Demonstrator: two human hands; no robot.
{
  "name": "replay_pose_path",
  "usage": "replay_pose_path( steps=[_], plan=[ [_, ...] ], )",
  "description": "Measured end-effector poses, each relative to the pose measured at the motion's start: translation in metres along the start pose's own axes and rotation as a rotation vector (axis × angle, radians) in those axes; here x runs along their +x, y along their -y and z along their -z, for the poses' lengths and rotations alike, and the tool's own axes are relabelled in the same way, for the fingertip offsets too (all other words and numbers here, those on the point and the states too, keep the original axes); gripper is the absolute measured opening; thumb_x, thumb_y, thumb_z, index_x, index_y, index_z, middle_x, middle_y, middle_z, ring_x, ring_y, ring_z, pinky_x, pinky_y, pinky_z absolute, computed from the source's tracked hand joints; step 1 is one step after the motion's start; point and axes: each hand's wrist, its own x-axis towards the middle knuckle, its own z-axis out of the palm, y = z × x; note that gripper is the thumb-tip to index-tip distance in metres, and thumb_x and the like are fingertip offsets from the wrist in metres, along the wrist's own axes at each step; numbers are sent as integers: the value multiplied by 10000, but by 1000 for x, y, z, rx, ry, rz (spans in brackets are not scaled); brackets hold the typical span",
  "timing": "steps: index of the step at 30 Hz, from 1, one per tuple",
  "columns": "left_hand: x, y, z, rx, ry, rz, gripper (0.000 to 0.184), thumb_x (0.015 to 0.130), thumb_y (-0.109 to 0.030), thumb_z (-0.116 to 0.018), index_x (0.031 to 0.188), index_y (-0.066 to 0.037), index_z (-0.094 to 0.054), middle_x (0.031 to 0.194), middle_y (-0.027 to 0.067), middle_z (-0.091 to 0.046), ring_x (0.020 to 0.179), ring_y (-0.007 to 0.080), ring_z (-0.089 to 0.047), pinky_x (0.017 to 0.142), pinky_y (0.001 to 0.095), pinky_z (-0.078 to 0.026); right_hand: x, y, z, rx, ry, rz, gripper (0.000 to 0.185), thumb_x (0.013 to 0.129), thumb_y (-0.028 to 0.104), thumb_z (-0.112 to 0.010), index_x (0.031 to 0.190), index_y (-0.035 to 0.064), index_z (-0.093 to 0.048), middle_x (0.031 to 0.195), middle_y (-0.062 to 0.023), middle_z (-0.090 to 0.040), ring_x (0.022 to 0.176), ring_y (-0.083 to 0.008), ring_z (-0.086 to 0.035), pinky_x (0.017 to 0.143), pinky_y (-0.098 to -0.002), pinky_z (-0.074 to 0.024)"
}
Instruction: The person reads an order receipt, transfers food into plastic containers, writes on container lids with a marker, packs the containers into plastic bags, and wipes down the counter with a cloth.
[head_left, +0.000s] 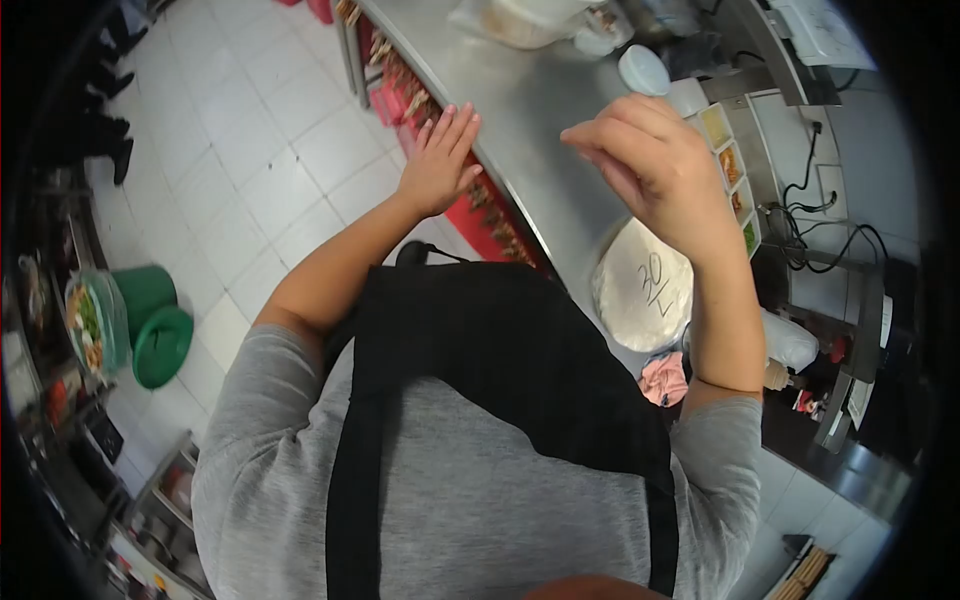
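My left hand (441, 158) is open with its fingers stretched, at the near edge of the steel counter (530, 170). My right hand (655, 165) is raised above the counter, fingertips pinched together; what they hold, if anything, is too small to make out. Below its wrist stands a round container with a whitish cover (640, 290), marked with dark handwriting. Beyond the right hand lies a white round lid or tub (644, 71). A tray with several compartments (735, 165) of chopped ingredients sits to the right, partly hidden by the hand.
Plastic bags (525, 22) lie at the counter's far end. A pink cloth (664, 379) is beside the covered container. Black cables (825, 235) hang on the right. Red crates (470, 215) sit under the counter. A green bin (145, 290) stands on the left, and another person's dark shoes (122, 160) show there.
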Motion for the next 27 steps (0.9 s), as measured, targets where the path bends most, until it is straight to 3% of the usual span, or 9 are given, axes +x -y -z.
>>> replay_pose_path(
  steps=[2,7,9,11,13,16,19,21,27],
  plan=[
    [-51,-5,-9,1,96,115,690,865,-359,-528,1425,-100,-221,1491,139,-164,1375,298,-170,1091,493,-167,-11,17,-20,103,49,-50,149,730,-18,-645,860,54,-638,737,-70,-583,700,-234,-576,614,-328,-461],
    [-280,28,-83,-257,1451,225,744,841,-520,-497,1430,-156,-223,1503,119,-140,1377,358,-116,1055,577,-200,-64,51,-125,404,218,-293,144,770,52,-621,911,36,-645,876,-135,-639,810,-301,-615,699,-354,-497],
    [-358,48,-103,-351,1469,94,733,832,-581,-474,1434,-237,-236,1510,100,-125,1374,378,-114,1025,618,-228,-95,62,-188,552,334,-350,155,794,99,-606,913,5,-637,907,-146,-647,864,-291,-624,749,-341,-495],
    [-387,21,-87,-271,1399,427,698,825,-566,-493,1421,-296,-252,1510,78,-132,1373,386,-111,1007,641,-235,-138,71,-270,745,603,-560,250,839,139,-571,1075,58,-592,960,-152,-638,886,-314,-624,805,-403,-489],
    [-399,-2,-58,-209,1336,631,683,817,-556,-509,1413,-331,-262,1512,65,-130,1370,397,-108,994,657,-237,-183,71,-351,1530,546,-1302,378,867,203,-567,1212,71,-484,1093,-156,-584,992,-318,-584,871,-439,-460],
    [-408,-16,-26,-168,1312,722,691,806,-547,-532,1409,-341,-265,1512,72,-125,1366,413,-108,987,672,-230,-241,64,-445,2058,-249,-1909,572,883,302,-572,1339,68,-316,1260,-151,-469,1138,-332,-484,943,-492,-406],
    [-460,-7,-9,-224,1356,832,686,800,-520,-556,1403,-355,-275,1506,103,-143,1361,420,-124,985,676,-223,-245,39,-461,2035,-1242,-2122,693,866,378,-594,1368,41,-255,1375,-136,-354,1287,-291,-323,1001,-448,-355],
    [-504,16,-11,-437,1398,896,748,780,-543,-568,1417,-296,-263,1503,117,-147,1367,397,-127,1016,649,-197,-288,11,-513,1937,-1381,-2043,579,863,381,-598,1283,62,-358,1210,-114,-497,1122,-250,-488,895,-407,-426],
    [-443,48,35,-903,1132,1229,948,764,-706,-480,1459,-166,-129,1507,169,-88,1392,313,-90,1071,574,-129,-235,138,-508,1535,-1011,-2011,110,870,198,-568,907,106,-521,800,-45,-541,732,-179,-529,652,-366,-459]
  ],
)
